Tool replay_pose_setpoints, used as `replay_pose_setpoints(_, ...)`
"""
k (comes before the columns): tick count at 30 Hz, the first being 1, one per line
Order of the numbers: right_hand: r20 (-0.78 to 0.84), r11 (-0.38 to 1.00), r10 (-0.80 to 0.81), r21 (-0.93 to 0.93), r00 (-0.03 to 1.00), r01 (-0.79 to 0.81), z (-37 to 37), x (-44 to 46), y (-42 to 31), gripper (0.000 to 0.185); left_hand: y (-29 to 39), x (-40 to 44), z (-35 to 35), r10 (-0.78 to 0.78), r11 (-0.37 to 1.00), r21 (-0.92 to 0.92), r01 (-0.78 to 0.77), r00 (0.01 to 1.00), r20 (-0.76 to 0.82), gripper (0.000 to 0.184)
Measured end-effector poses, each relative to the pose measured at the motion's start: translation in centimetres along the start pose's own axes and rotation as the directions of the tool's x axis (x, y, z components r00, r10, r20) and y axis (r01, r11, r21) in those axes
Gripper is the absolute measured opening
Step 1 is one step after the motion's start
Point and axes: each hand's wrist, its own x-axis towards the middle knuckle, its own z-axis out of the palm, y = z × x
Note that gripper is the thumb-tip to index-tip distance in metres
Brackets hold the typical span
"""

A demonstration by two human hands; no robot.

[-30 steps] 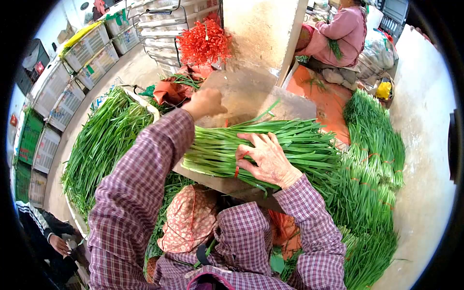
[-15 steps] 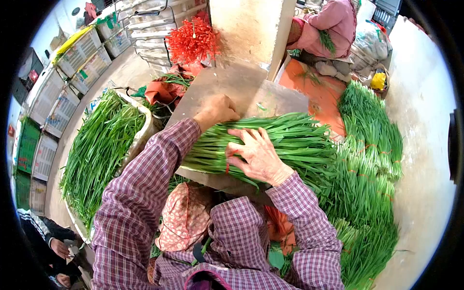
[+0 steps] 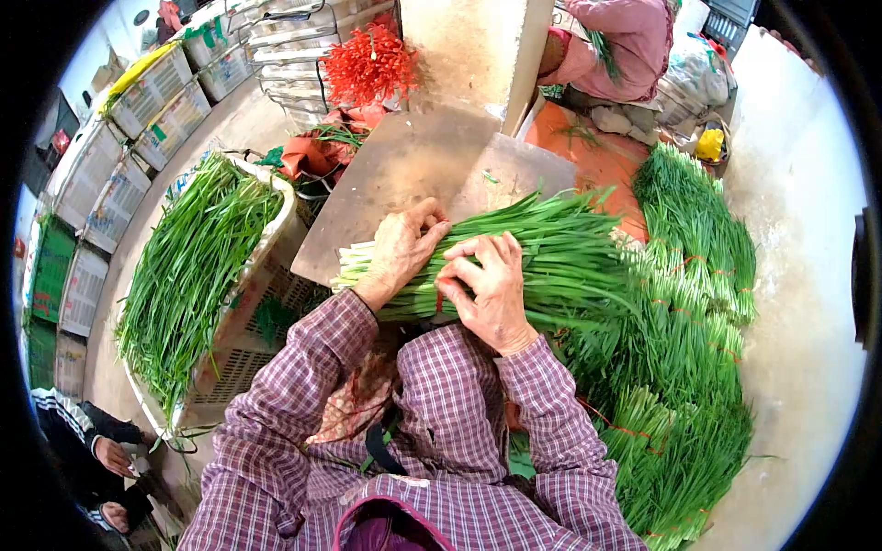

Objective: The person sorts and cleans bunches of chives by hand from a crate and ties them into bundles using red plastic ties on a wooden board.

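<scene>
A bundle of long green stalks [image 3: 551, 257] lies across the brown board [image 3: 367, 184], its pale cut ends at the left. My left hand [image 3: 404, 248] rests over the pale part, thumb and fingertips pressed together at the bundle's upper edge; what they pinch is too small to make out. Just to the right, my right hand [image 3: 487, 289] lies on the bundle with curled fingers, its thumb and forefinger closed on a red tie [image 3: 439, 299] at the near side.
At the left stands a crate [image 3: 239, 358] heaped with loose greens [image 3: 197, 266]. Tied bundles [image 3: 689, 367] are piled at the right. Red ties [image 3: 369, 66] hang by stacked crates. One person [image 3: 620, 46] sits at the back right; another person's hand [image 3: 114, 456] shows lower left.
My left hand has come down and nearer to me onto the bundle, close to my right hand. The bundle has tilted slightly, and more of the left crate shows.
</scene>
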Motion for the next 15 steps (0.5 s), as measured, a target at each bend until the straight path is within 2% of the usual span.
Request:
replay_pose_setpoints(5, -0.017, 0.993, 0.117, 0.022, 0.993, -0.117, 0.3, -0.8, 0.3, 0.012, 1.1, -1.8, 0.4, -0.041, 0.995, -0.098, 0.037, 0.998, -0.041, 0.02)
replay_pose_setpoints(6, -0.015, 0.993, 0.116, 0.017, 0.993, -0.116, 0.4, -0.9, 0.3, 0.012, 1.0, -1.9, 0.4, -0.087, 0.989, -0.119, 0.083, 0.996, -0.025, 0.022)
replay_pose_setpoints(10, 0.002, 0.98, 0.197, 0.006, 0.98, -0.197, 1.0, -0.2, 0.1, 0.01, 0.3, -2.1, 0.3, -0.053, 0.984, -0.171, 0.041, 0.997, -0.064, 0.021)
replay_pose_setpoints(12, 0.013, 0.975, 0.224, -0.019, 0.975, -0.223, 1.3, 0.4, 0.4, 0.011, 0.0, -1.9, 0.1, -0.069, 0.984, -0.163, 0.068, 0.998, -0.002, 0.021)
replay_pose_setpoints(15, 0.063, 0.968, 0.252, -0.004, 0.966, -0.252, 1.8, 1.1, 1.3, 0.01, -0.3, -1.8, 0.1, -0.051, 0.985, -0.165, 0.051, 0.999, 0.007, 0.021)
